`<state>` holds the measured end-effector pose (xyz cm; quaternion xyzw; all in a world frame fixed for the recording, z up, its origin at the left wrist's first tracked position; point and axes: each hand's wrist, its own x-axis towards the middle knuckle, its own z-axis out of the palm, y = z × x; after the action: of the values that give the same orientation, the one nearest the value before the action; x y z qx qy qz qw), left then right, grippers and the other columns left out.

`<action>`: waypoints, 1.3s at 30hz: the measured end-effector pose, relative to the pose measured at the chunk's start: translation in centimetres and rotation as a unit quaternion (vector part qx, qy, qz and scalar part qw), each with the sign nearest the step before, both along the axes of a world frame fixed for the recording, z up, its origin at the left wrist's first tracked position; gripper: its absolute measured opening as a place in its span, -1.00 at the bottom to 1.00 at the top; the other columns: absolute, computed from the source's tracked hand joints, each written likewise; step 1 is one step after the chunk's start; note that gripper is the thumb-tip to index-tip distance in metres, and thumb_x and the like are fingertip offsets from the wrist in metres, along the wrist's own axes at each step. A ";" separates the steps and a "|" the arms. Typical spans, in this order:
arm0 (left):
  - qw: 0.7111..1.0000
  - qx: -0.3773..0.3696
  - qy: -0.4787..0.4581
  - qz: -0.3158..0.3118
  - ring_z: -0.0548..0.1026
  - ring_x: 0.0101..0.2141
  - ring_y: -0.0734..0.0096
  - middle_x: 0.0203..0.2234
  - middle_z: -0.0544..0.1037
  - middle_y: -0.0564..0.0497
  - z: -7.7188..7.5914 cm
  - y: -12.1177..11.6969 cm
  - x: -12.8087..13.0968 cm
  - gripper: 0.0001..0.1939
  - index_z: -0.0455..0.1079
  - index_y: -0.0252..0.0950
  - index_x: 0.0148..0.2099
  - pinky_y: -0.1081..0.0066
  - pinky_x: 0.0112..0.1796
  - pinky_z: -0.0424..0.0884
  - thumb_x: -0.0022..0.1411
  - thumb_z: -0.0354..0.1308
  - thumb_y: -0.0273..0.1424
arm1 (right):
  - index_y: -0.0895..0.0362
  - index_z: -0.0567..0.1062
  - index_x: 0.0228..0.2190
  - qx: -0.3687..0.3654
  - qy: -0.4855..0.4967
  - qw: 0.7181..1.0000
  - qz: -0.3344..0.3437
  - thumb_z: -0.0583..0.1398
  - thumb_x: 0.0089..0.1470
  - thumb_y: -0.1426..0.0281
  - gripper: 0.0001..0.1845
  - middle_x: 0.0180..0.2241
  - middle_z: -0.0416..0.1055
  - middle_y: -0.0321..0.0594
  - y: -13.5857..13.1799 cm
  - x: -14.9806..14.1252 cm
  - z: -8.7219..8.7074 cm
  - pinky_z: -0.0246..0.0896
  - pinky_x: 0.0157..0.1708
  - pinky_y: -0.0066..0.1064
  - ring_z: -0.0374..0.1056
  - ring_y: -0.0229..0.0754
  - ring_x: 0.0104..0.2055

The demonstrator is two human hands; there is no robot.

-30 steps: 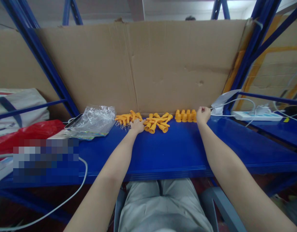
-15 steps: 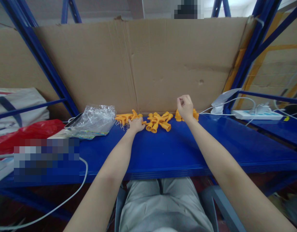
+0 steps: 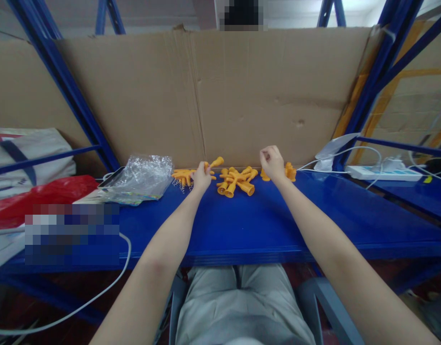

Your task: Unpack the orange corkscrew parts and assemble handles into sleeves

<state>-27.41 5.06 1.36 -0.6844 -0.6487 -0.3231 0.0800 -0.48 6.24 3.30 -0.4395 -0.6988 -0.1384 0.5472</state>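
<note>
My left hand (image 3: 202, 177) is closed on an orange plastic piece with a flared end (image 3: 218, 162), which sticks out to the right of the fingers. Beside that hand lies a pile of orange branched pieces (image 3: 182, 175) with small metal springs (image 3: 181, 185) at its front. A second heap of orange flared pieces (image 3: 236, 181) rests between my hands. My right hand (image 3: 272, 162) is curled closed over a third group of orange parts (image 3: 290, 171), partly hidden behind it. Whatever its fingers may hold is out of sight.
A clear plastic bag (image 3: 143, 177) lies left of the piles on the blue shelf (image 3: 242, 230). Further left are a red bag (image 3: 44, 199) and a white cable (image 3: 129, 249). A cardboard panel (image 3: 259, 96) stands behind. A white power strip (image 3: 385, 173) sits at right.
My left hand has closed on an orange flared piece and raised it slightly from the pile. My right hand has shifted a little lower and stays closed.
</note>
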 end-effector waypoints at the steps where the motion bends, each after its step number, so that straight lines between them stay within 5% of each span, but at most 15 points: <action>1: 1.000 0.026 -0.004 -0.006 0.54 -0.08 0.23 -0.16 0.60 -0.07 0.1 -0.2 0.0 -0.71 0.28 -0.18 0.00 0.10 -0.02 0.32 0.38 -0.20 -0.49 | 0.13 0.47 -0.23 -0.003 -0.021 1.000 0.009 0.04 0.21 0.35 -0.77 -0.15 0.43 0.00 -0.2 -0.3 0.0 0.27 -0.10 -0.18 0.36 -0.03 -0.14; 8: 0.978 0.123 0.088 -0.146 0.46 -0.04 0.21 -0.11 0.57 -0.13 0.8 -2.2 2.5 -0.70 0.35 -0.24 -0.10 0.12 0.10 0.15 0.28 -0.15 -0.57 | 0.08 0.41 0.12 -0.053 -0.188 0.980 0.035 0.12 0.22 0.28 -0.55 0.15 0.35 0.06 -1.6 -2.6 -0.5 0.17 0.05 0.04 0.22 0.15 0.18; 13: 0.957 0.157 0.129 -0.209 0.44 -0.03 0.21 -0.12 0.56 -0.13 1.0 -2.9 4.0 -0.63 0.38 -0.25 -0.07 0.14 0.11 0.12 0.22 -0.17 -0.60 | 0.09 0.46 0.04 -0.079 -0.230 0.969 0.048 0.10 0.22 0.39 -0.63 0.05 0.45 0.01 -1.2 -3.0 -0.8 0.06 0.14 0.08 0.27 0.08 0.15; 21: 0.958 0.122 0.148 -0.214 0.44 -0.04 0.15 -0.09 0.54 -0.18 1.2 -3.3 3.9 -0.64 0.35 -0.31 0.00 0.14 0.04 0.17 0.21 -0.10 -0.55 | 0.13 0.45 -0.18 -0.095 -0.272 0.957 0.038 0.11 0.18 0.44 -0.83 -0.16 0.52 -0.02 -1.4 -3.3 -0.9 0.06 0.14 0.00 0.39 0.04 -0.02; 26: 0.958 0.113 0.164 -0.208 0.44 -0.12 0.12 -0.20 0.52 -0.20 1.2 -2.9 4.1 -0.68 0.37 -0.32 -0.10 0.17 -0.06 0.26 0.20 -0.13 -0.59 | 0.11 0.43 0.00 -0.110 -0.274 0.954 0.057 0.15 0.17 0.41 -0.65 -0.01 0.50 0.01 -1.5 -3.6 -1.3 0.03 0.18 0.07 0.37 0.06 0.08; 31: 0.939 0.150 0.159 -0.267 0.42 -0.11 0.14 -0.20 0.51 -0.19 0.9 -2.2 4.2 -0.68 0.36 -0.30 -0.13 0.18 -0.03 0.29 0.17 -0.14 -0.62 | 0.08 0.44 0.06 -0.137 -0.278 0.947 0.089 0.18 0.14 0.43 -0.58 0.05 0.48 -0.02 -0.9 -3.4 -1.6 0.15 0.11 -0.02 0.35 0.03 0.12; 34: 0.928 0.178 0.150 -0.290 0.42 -0.07 0.17 -0.13 0.51 -0.17 1.0 -2.5 4.4 -0.68 0.35 -0.28 -0.12 0.18 0.03 0.27 0.17 -0.13 -0.61 | 0.07 0.46 -0.02 -0.109 -0.263 0.955 0.082 0.11 0.15 0.50 -0.65 -0.02 0.52 -0.07 -1.2 -3.3 -1.1 0.09 0.13 -0.03 0.37 -0.01 0.06; 39: 0.943 0.167 0.155 -0.241 0.45 -0.08 0.13 -0.12 0.53 -0.20 1.4 -3.8 4.8 -0.72 0.35 -0.34 -0.02 0.14 0.05 0.22 0.22 -0.02 -0.46 | 0.12 0.47 -0.22 -0.043 -0.271 0.961 0.024 0.10 0.13 0.50 -0.80 -0.18 0.52 -0.02 -2.5 -3.5 -0.1 0.04 0.04 -0.10 0.33 0.05 -0.04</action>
<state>-22.60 1.29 2.72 -0.8389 -0.3805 -0.3265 0.2120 -3.95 3.75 3.23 -0.3917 -0.8365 -0.2092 0.3212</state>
